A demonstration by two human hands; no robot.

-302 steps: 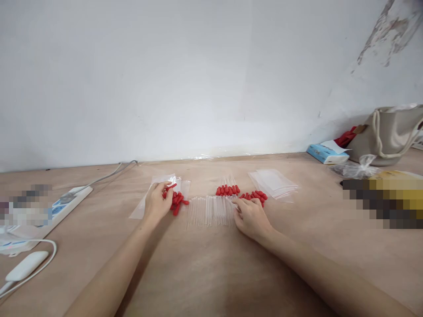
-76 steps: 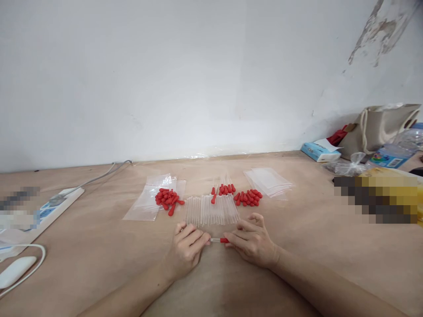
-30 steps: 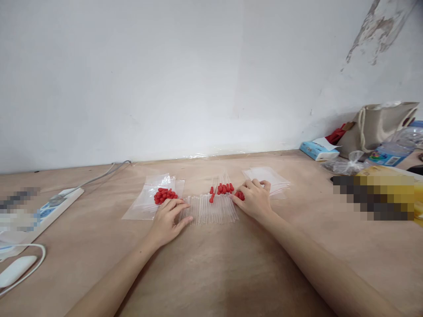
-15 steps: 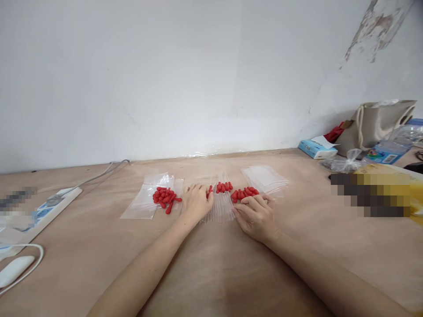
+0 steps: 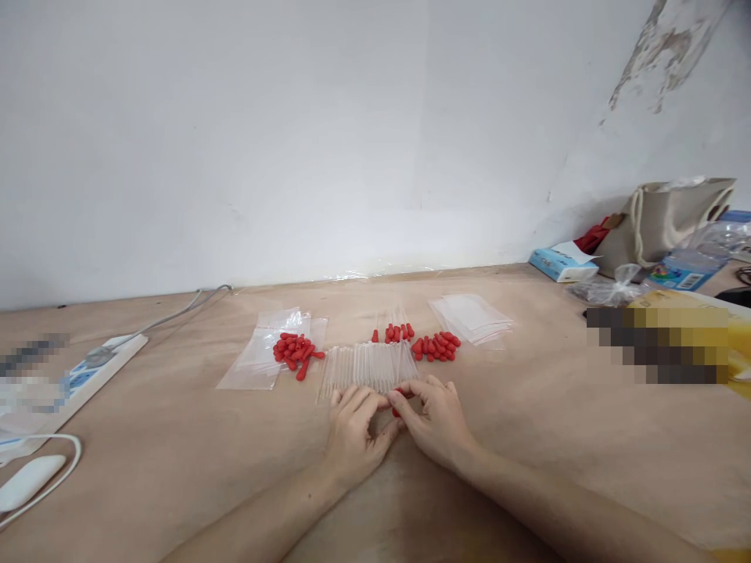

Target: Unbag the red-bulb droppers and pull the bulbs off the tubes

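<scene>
Both hands meet in front of a row of thin clear tubes [image 5: 369, 366]. My right hand [image 5: 441, 418] pinches a red rubber bulb [image 5: 397, 412], partly hidden behind the thumb. Closed beside it, my left hand [image 5: 355, 430] brings its thumb and fingertips close to the bulb; what they hold is hidden. More red rubber bulbs [image 5: 437, 346] lie beyond the right end of the row. A pile of red bulbs [image 5: 296, 353] sits to the left on clear zip bags [image 5: 249, 367]. Several tubes with red bulbs on their ends [image 5: 399, 333] lie behind the row.
Another stack of clear zip bags [image 5: 469, 317] lies at the back right. On the left are a power strip [image 5: 120, 361] and a white plug-like device [image 5: 32, 481] with a cable. A tissue box [image 5: 564, 263], canvas bag [image 5: 669, 219] and yellow package [image 5: 674, 320] stand on the right.
Both hands have drawn back toward me and come together. My left hand has left the tubes, uncovering the row; my right hand has moved from the bulb pile with a red rubber bulb.
</scene>
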